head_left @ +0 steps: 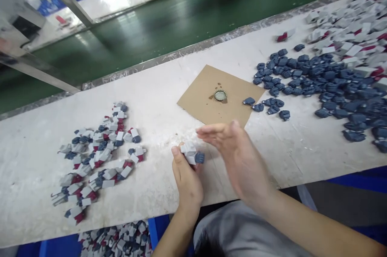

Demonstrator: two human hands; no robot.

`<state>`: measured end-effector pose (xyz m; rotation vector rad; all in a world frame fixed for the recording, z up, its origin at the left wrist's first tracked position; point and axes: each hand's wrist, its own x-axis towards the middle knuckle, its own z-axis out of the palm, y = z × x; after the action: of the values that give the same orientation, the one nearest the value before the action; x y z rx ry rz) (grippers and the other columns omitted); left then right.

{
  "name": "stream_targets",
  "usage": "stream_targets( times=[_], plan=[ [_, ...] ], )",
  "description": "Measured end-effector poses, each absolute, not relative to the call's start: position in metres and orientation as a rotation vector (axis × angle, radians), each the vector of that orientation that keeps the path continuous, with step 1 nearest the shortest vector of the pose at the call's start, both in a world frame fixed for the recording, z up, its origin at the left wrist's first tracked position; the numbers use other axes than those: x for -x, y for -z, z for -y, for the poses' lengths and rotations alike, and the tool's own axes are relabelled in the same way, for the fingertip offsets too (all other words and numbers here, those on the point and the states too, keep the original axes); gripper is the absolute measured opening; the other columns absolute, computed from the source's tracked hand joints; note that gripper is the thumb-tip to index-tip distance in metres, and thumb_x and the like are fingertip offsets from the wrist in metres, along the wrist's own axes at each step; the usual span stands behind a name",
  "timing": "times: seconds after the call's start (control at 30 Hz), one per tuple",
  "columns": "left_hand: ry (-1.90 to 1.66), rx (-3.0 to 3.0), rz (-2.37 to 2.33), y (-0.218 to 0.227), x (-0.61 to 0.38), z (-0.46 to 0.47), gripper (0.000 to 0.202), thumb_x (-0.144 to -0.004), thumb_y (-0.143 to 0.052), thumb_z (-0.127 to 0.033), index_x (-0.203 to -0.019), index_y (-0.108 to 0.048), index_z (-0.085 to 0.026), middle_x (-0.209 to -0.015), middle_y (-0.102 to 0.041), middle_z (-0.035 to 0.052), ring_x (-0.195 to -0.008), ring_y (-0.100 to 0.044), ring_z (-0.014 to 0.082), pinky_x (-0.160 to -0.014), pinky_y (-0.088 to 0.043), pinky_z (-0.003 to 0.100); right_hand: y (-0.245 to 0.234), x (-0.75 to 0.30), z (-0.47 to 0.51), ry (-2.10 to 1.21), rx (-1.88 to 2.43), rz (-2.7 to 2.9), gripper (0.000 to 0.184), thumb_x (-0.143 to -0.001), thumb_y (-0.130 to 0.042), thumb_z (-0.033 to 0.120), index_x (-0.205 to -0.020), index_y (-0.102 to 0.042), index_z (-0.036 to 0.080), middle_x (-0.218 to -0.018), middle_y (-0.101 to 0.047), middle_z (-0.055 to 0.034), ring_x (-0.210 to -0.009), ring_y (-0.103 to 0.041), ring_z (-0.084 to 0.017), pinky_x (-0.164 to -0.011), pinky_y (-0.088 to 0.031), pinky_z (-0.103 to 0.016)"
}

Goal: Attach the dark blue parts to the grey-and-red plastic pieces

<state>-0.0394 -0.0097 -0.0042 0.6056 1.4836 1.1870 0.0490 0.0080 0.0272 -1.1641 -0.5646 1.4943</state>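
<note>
My left hand [186,178] is closed around a small plastic piece [192,153], grey-white with a dark blue part at its right end, held just above the white table [157,104]. My right hand [234,148] hovers beside it with fingers stretched out flat and nothing in them, its fingertips near the piece. A square of brown cardboard [202,100] lies just beyond my hands with a metal bottle cap [220,95] on it.
A heap of joined grey, blue and red pieces [96,160] lies at the left. Loose dark blue parts [326,83] spread at the right, grey-white parts [347,35] behind them. A blue bin of finished pieces [117,239] sits below the table edge. A green belt [181,19] runs behind.
</note>
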Motion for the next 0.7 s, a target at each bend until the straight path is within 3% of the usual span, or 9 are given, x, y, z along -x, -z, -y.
stream_targets(
  times=[0.17,0.27,0.37,0.47,0.57,0.7],
  plan=[
    [-1.262,-0.633,-1.500,0.005,0.033,0.014,0.053,-0.074,-0.036,-0.071,-0.071,-0.046,-0.020,-0.054,-0.038,-0.0049,-0.048,-0.032,0.0101,-0.045,-0.026,0.022,-0.021,-0.096,0.006,-1.150,1.350,0.868,0.032,-0.089,-0.041,0.045,-0.083,-0.066,0.025,-0.073,-0.062,-0.0019,-0.067,-0.054,-0.015,-0.066,-0.044,-0.030],
    [-1.251,-0.738,-1.507,0.005,0.032,0.015,0.048,-0.078,-0.036,-0.066,-0.069,-0.044,-0.020,-0.056,-0.040,-0.0044,-0.050,-0.033,0.0104,-0.045,-0.027,0.022,-0.022,-0.112,0.010,-1.052,1.505,1.167,0.023,-0.087,-0.047,0.040,-0.084,-0.065,0.026,-0.071,-0.060,-0.0012,-0.065,-0.053,-0.014,-0.061,-0.042,-0.028],
    [-1.270,-0.802,-1.482,0.007,0.033,0.016,0.043,-0.084,-0.035,-0.058,-0.065,-0.043,-0.020,-0.056,-0.039,-0.0045,-0.050,-0.033,0.0106,-0.046,-0.028,0.022,-0.023,-0.109,0.007,-1.209,1.511,1.440,0.022,-0.083,-0.054,0.039,-0.098,-0.063,0.026,-0.079,-0.064,-0.0016,-0.071,-0.058,-0.016,-0.060,-0.044,-0.027],
    [-1.259,-0.821,-1.443,0.008,0.036,0.016,0.039,-0.086,-0.036,-0.053,-0.075,-0.051,-0.019,-0.058,-0.040,-0.0043,-0.051,-0.034,0.0107,-0.045,-0.029,0.022,-0.025,-0.098,-0.004,-1.434,1.375,1.560,0.029,-0.083,-0.055,0.037,-0.108,-0.059,0.025,-0.086,-0.066,-0.0017,-0.077,-0.061,-0.017,-0.060,-0.046,-0.026],
    [-1.233,-0.866,-1.435,0.010,0.038,0.016,0.039,-0.087,-0.034,-0.052,-0.089,-0.056,-0.019,-0.059,-0.043,-0.0040,-0.050,-0.036,0.0105,-0.044,-0.030,0.021,-0.029,-0.090,-0.017,-1.633,1.214,1.533,0.018,-0.083,-0.054,0.031,-0.096,-0.062,0.021,-0.080,-0.067,-0.0012,-0.072,-0.062,-0.014,-0.060,-0.047,-0.024],
    [-1.238,-0.983,-1.540,0.013,0.036,0.017,0.040,-0.089,-0.031,-0.051,-0.078,-0.053,-0.019,-0.062,-0.048,-0.0025,-0.053,-0.043,0.0103,-0.047,-0.035,0.021,-0.032,-0.087,-0.027,-1.946,1.140,1.328,0.011,-0.079,-0.058,0.027,-0.080,-0.056,0.016,-0.064,-0.061,0.0015,-0.052,-0.055,-0.008,-0.047,-0.045,-0.020]
  ],
)
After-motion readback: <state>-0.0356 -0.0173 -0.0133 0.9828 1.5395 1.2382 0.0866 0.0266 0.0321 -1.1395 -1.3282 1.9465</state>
